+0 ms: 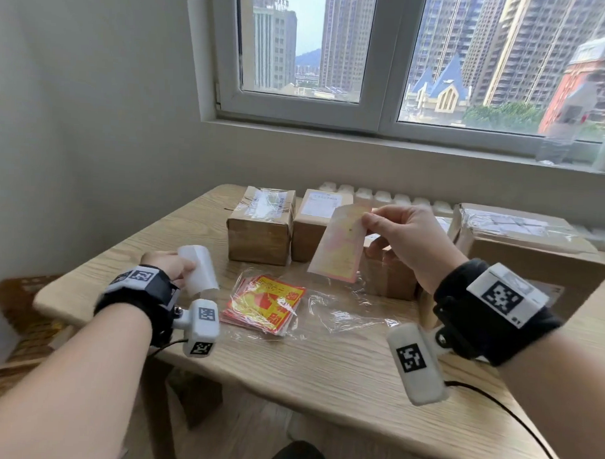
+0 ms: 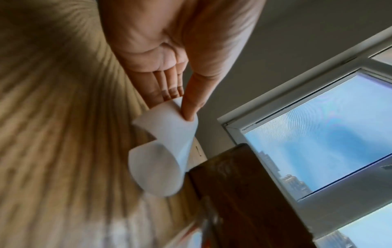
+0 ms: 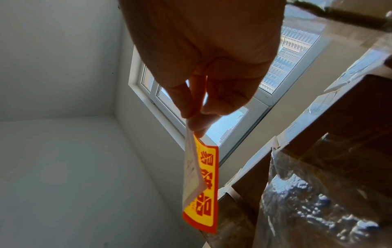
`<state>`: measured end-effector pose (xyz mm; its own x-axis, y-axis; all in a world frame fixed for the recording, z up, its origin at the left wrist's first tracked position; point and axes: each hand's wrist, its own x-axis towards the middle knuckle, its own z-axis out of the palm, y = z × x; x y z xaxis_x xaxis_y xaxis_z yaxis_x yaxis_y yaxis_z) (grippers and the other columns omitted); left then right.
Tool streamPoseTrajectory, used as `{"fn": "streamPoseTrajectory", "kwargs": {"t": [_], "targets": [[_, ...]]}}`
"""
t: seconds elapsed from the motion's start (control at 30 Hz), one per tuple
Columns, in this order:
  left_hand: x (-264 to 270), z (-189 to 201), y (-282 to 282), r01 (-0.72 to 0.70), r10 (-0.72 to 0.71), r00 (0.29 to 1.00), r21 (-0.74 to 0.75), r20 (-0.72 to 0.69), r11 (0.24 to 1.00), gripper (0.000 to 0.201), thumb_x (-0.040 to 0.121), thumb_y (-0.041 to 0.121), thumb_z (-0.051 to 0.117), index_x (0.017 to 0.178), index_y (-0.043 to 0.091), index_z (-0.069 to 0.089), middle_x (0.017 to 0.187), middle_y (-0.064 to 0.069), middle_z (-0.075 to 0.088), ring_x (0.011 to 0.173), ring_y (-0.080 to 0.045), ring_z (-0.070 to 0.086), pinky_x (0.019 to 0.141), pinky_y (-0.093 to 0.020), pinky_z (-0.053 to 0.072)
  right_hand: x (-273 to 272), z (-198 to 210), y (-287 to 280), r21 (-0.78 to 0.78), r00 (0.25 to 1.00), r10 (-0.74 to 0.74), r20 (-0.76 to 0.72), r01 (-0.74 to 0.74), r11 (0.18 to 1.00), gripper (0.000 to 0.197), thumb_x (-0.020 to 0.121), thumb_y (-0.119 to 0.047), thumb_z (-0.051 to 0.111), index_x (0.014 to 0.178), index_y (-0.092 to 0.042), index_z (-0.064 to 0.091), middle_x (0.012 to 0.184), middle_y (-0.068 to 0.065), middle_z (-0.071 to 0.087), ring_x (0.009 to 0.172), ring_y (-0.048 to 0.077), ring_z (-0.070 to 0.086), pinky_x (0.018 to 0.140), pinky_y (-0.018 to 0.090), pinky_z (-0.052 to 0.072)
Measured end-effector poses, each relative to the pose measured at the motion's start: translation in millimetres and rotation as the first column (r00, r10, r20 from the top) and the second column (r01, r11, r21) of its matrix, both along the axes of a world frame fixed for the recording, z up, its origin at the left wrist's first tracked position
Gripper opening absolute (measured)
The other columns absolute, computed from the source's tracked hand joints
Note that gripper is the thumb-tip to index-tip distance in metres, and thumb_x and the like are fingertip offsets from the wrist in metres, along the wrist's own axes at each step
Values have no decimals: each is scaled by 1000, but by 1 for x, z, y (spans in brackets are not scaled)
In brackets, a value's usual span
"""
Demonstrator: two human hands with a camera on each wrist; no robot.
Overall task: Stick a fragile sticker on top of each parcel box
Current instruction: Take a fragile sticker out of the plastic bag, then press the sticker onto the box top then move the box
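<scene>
Sticker peeled, backing in my other hand

Lower centre, the sticker stack (image 1: 266, 303) lies on the tabletop (image 1: 323, 367). My left hand (image 1: 166, 264) pinches the curled white backing (image 1: 198, 268); my right hand (image 1: 410, 243) pinches a sticker (image 1: 341, 244) mid-frame, above the boxes (image 1: 260, 226) beyond.
</scene>
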<state>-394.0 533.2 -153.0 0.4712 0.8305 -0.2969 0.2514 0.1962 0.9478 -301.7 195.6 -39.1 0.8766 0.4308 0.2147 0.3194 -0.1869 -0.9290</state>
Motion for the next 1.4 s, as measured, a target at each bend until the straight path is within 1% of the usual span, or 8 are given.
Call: {"fn": "streamPoseTrajectory", "kwargs": {"t": [0.27, 0.4, 0.5, 0.7, 0.93, 1.03, 1.2, 1.4], "targets": [[7, -15, 0, 49, -45, 994, 39, -103, 998, 17, 77, 3, 74, 86, -6, 63, 89, -19, 68, 76, -24, 63, 76, -36, 57, 6, -2, 12, -17, 1000, -8, 3, 8, 1000, 18, 93, -15, 60, 76, -17, 68, 71, 1, 68, 41, 2, 57, 44, 24, 39], [6, -1, -5, 41, -17, 990, 169, -141, 985, 43, 74, 22, 80, 111, 5, 67, 90, -10, 61, 81, -25, 61, 86, -34, 50, 8, 0, 12, -13, 1000, -9, -13, 9, 1000, 19, 93, -16, 60, 76, -17, 68, 74, 3, 69, 43, 4, 58, 44, 23, 40], [5, 11, -7, 78, -44, 985, 199, -169, 977, 48, 71, 31, 81, 112, 9, 67, 95, -11, 63, 79, -26, 58, 79, -34, 49, 7, 3, 9, -5, 1000, -13, -15, 13, 1000, 19, 93, -17, 61, 76, -18, 68, 77, 4, 70, 44, 4, 59, 44, 22, 42], [-2, 31, -16, 97, -43, 978, 261, -205, 961, 49, 76, 30, 77, 118, 8, 65, 115, -11, 65, 97, -27, 62, 92, -40, 52, 3, 11, 4, 12, 1000, -1, 14, 1, 1000, 20, 93, -18, 61, 74, -19, 68, 74, 1, 69, 48, 8, 60, 45, 25, 43], [16, 103, -72, 248, -246, 968, 286, -42, 926, 6, 90, 7, 59, 88, 7, 65, 71, -5, 59, 49, -8, 53, 50, -19, 43, -3, 33, -4, 29, 997, 25, 69, -27, 999, 14, 94, -13, 58, 84, -11, 67, 75, 3, 68, 46, 7, 58, 42, 20, 45], [24, 146, -118, 410, -432, 902, 279, 20, 868, 16, 94, 16, 57, 84, 7, 64, 69, -3, 66, 39, -2, 56, 44, -14, 46, -3, 47, -11, 29, 993, 1, 115, -4, 1000, 11, 93, -14, 59, 89, -9, 69, 74, 2, 68, 45, 5, 58, 42, 20, 45], [30, 192, -188, 676, -693, 720, 253, -26, 692, 52, 90, 50, 52, 98, 0, 65, 82, -11, 74, 58, -13, 71, 58, -23, 59, -8, 65, -24, -40, 961, 13, 275, -2, 999, 16, 93, -19, 60, 98, -10, 71, 79, 1, 69, 60, 9, 59, 44, 16, 47], [32, 211, -220, 686, -704, 710, 256, -29, 681, 66, 77, 60, 63, 100, -1, 60, 78, -16, 74, 64, -20, 73, 57, -27, 60, -19, 79, -43, -95, 926, 121, 358, -93, 991, 14, 93, -20, 59, 89, -17, 72, 74, -1, 67, 60, 8, 58, 45, 14, 45]]}}
